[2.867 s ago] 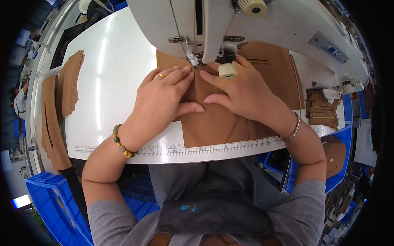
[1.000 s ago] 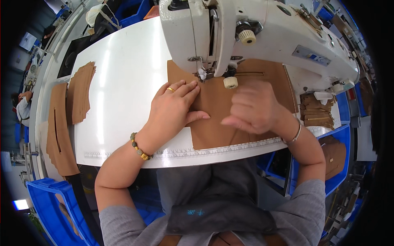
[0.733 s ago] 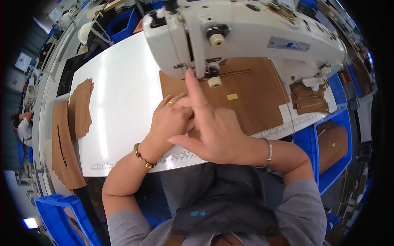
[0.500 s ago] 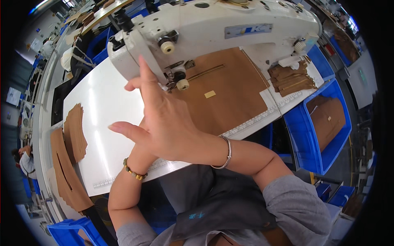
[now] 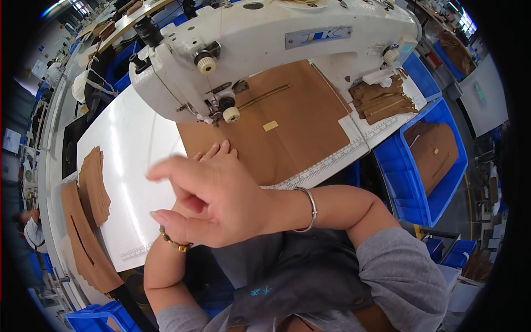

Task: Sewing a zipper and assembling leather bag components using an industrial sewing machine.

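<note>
A brown sheet panel [image 5: 310,119] with a long slit trim and a small yellow patch lies under the head of a white sewing machine [image 5: 249,41]. Its near left part reaches beneath the presser foot [image 5: 213,119]. My left hand [image 5: 224,152] lies on the panel's near left edge; only its fingertips show, stretched out, and the rest is behind my other hand. Above it, raised toward me, is my right hand [image 5: 227,202], thumb and forefinger apart with nothing visible between them. Its other fingers are mostly hidden.
Stacked brown pieces [image 5: 94,185] and a longer slit brown piece [image 5: 83,238] lie at the table's left. Brown strips [image 5: 381,99] sit right of the machine. A blue bin [image 5: 404,185] holding brown panels stands at the right, beyond the ruler strip [image 5: 310,177] on the table edge.
My right hand has drawn back from the needle area toward me, and its forefinger has lowered. The left fingertips now show on the panel. The view has shifted slightly.
</note>
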Tool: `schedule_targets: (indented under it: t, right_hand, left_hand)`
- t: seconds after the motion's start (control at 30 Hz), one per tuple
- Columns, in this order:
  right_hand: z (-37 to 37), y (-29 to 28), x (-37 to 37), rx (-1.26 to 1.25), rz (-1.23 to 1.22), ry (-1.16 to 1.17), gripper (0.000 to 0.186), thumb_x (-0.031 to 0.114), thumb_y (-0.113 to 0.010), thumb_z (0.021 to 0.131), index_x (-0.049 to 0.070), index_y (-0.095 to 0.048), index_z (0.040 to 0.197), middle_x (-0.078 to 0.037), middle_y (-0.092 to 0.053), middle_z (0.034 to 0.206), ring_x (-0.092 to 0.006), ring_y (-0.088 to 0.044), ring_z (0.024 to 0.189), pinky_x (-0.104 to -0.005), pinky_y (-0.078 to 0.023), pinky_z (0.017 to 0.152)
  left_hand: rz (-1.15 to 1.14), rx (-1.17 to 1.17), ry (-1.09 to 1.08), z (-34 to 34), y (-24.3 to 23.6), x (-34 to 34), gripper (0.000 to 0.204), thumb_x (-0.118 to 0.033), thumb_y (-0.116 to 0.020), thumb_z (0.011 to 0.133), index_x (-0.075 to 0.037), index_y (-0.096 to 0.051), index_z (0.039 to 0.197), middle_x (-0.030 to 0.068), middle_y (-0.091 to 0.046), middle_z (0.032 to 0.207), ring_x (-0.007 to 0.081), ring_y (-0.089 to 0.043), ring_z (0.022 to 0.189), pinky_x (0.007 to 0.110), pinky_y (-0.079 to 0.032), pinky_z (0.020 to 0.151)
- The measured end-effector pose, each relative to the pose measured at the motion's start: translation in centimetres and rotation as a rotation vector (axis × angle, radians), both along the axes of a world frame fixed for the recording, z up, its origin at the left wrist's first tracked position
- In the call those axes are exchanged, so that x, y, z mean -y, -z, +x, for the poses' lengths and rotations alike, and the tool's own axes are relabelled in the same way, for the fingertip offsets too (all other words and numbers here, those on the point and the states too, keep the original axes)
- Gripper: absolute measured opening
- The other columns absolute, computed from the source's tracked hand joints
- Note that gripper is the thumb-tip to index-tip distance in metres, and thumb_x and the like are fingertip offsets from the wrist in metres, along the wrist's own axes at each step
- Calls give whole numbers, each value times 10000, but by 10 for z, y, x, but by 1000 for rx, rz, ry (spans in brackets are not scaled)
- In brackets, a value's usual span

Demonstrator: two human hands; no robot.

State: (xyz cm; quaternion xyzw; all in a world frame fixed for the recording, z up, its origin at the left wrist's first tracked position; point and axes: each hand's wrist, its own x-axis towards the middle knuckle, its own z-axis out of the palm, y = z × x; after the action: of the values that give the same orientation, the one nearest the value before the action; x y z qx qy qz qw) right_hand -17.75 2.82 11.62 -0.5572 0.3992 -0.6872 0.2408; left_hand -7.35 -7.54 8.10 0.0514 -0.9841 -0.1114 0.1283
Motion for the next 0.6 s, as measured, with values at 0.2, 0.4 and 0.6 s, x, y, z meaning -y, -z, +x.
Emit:
schedule_targets:
  t: [0.2,0.4,0.6]
  right_hand:
    - [-11,20,-1,-370,-170,333,274,145,-793,860,81,-713,1114,-24,-654,733,-181,-668,626,-324,-515,596]
    - [-11,7,-28,-375,2,162,646,230,-728,935,4,-506,1498,-115,-635,686,-331,-636,607,-452,-494,608]
    - [-34,19,-74,-428,19,230,509,221,-804,881,48,-655,1335,27,-551,711,-140,-580,577,-314,-447,491]
  left_hand:
    - [40,-14,17,-5,0,0,471,-258,-657,968,-49,-664,1390,120,-668,1417,345,-602,1352,485,-473,1135]
    - [419,-48,-109,21,13,-27,494,-234,-631,971,-29,-638,1420,156,-647,1440,364,-616,1325,471,-481,1132]
    - [65,50,-212,74,18,-90,390,-135,-633,970,-30,-697,1340,160,-685,1403,350,-677,1264,448,-522,1084]
